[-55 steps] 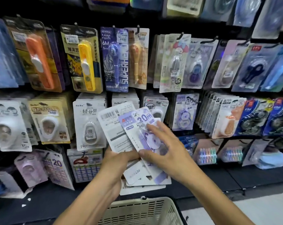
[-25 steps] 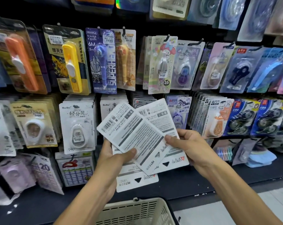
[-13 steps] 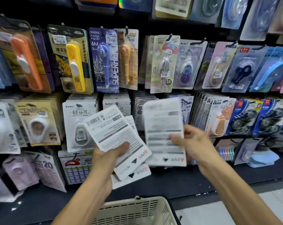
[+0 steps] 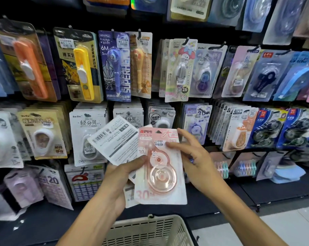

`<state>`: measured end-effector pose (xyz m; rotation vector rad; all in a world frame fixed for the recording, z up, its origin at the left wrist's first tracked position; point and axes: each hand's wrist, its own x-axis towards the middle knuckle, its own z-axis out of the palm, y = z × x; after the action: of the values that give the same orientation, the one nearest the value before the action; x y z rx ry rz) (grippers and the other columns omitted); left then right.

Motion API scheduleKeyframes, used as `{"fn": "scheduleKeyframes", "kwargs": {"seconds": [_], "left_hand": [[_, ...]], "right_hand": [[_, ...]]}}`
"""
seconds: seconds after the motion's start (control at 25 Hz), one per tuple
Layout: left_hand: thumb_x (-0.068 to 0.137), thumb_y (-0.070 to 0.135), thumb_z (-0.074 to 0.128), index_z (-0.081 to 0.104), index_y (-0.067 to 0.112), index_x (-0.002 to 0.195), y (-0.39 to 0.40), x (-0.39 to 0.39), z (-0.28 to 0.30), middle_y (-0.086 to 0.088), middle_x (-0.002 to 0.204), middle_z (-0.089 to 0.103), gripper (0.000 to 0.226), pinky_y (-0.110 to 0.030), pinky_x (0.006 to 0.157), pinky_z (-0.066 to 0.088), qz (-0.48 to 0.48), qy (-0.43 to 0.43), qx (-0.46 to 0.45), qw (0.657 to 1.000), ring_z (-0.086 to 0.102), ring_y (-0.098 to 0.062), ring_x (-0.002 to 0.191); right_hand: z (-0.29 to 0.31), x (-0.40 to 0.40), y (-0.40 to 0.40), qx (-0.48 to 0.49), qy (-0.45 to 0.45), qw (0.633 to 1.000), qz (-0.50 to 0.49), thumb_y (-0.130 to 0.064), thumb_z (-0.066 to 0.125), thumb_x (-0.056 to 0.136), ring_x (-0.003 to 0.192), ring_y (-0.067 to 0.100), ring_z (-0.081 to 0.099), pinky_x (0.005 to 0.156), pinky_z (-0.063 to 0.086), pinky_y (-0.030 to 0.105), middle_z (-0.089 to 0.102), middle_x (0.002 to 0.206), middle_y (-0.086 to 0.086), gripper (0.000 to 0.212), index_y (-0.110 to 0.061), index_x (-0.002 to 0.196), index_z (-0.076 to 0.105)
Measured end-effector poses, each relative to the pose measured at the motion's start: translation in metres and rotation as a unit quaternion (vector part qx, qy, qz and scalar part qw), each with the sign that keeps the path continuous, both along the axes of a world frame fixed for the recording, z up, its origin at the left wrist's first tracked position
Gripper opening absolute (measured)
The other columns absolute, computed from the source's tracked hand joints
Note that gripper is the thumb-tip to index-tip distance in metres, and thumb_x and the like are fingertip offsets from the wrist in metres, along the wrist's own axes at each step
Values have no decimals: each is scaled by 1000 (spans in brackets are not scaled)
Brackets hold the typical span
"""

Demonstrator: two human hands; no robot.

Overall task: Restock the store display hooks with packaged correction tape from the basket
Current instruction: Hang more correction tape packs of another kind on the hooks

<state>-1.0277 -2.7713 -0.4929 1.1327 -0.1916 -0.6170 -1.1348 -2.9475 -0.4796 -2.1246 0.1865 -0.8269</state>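
Our left hand (image 4: 122,176) grips a fan of correction tape packs (image 4: 118,139) while our right hand (image 4: 194,157) pinches the pink pack (image 4: 160,174).

We see only the top of the basket (image 4: 146,229) — the bottom edge cuts it off. The pink pack (image 4: 160,167) covers most of the packs (image 4: 130,194) behind it, and the small print on the white card back (image 4: 114,141) is too blurred to read.
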Motion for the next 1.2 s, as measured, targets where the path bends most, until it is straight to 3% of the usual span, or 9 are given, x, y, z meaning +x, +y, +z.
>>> {"fn": "scheduleKeyframes", "kwargs": {"seconds": [0.12, 0.24, 0.48, 0.68, 0.84, 0.96, 1.08, 1.16, 1.2], "left_hand": [[58, 14, 82, 73, 23, 111, 3, 3, 3, 1, 103, 80, 54, -47, 85, 59, 44, -32, -17, 998, 77, -23, 96], [67, 20, 80, 69, 23, 121, 1, 1, 3, 0, 112, 78, 55, -53, 90, 57, 33, -36, -33, 998, 74, -26, 105], [79, 18, 78, 70, 26, 116, 6, 9, 4, 5, 105, 80, 38, -43, 72, 60, 56, -58, -2, 997, 78, -19, 89], [82, 2, 79, 71, 29, 104, 2, 11, -3, 12, 99, 80, 36, -30, 68, 60, 54, -126, 59, 989, 77, -10, 90], [78, 1, 83, 66, 30, 109, -2, 11, -7, 14, 98, 80, 46, -24, 65, 59, 39, -175, 92, 979, 77, -8, 89], [76, 3, 85, 66, 32, 112, -4, 10, -9, 13, 100, 79, 50, -36, 76, 61, 33, -183, 108, 977, 77, -10, 92], [74, 4, 87, 63, 38, 110, -4, 10, -8, 18, 100, 78, 55, -33, 78, 61, 48, -202, 120, 971, 76, -5, 92], [73, 7, 89, 59, 43, 115, -3, 9, -5, 20, 101, 77, 62, -35, 82, 60, 70, -259, 151, 951, 74, -4, 94], [74, 10, 89, 55, 45, 123, -3, 7, -4, 20, 104, 76, 69, -37, 86, 60, 79, -308, 176, 931, 73, -5, 96]], "right_hand": [[5, -5, 3, 359, 127, 922, 71, -33, 68, 95, 82, 18, 72, 66, 60, 28, 70, 121, 9, 23, -26, 118, 67], [2, -13, 2, 302, 252, 908, 142, -21, 78, 86, 79, 25, 73, 59, 61, 32, 77, 108, 13, 37, -12, 120, 67], [16, -26, -62, 399, 42, 911, -96, -17, 59, 99, 73, 18, 75, 56, 57, 34, 78, 103, 6, 23, -15, 121, 65], [-2, -41, -93, 327, 56, 921, -206, -28, 56, 102, 57, 11, 68, 40, 42, 24, 75, 97, 1, 21, -27, 121, 67], [-2, -38, -97, 276, -24, 923, -266, -30, 62, 99, 82, 8, 69, 59, 49, 27, 67, 111, -5, 21, -28, 120, 63], [-2, -36, -99, 262, -56, 919, -291, -27, 64, 98, 71, -1, 69, 51, 46, 17, 64, 104, -13, 20, -28, 117, 62], [0, -35, -99, 306, -23, 901, -308, -25, 70, 94, 83, 24, 71, 58, 55, 33, 60, 119, -3, 42, -26, 132, 52], [3, -33, -88, 277, 49, 905, -320, -30, 71, 93, 103, 29, 67, 79, 59, 45, 56, 135, 4, 53, -22, 139, 47], [4, -32, -81, 285, 67, 912, -288, -39, 70, 93, 104, 30, 68, 77, 60, 45, 59, 135, 7, 53, -20, 137, 50]]}}
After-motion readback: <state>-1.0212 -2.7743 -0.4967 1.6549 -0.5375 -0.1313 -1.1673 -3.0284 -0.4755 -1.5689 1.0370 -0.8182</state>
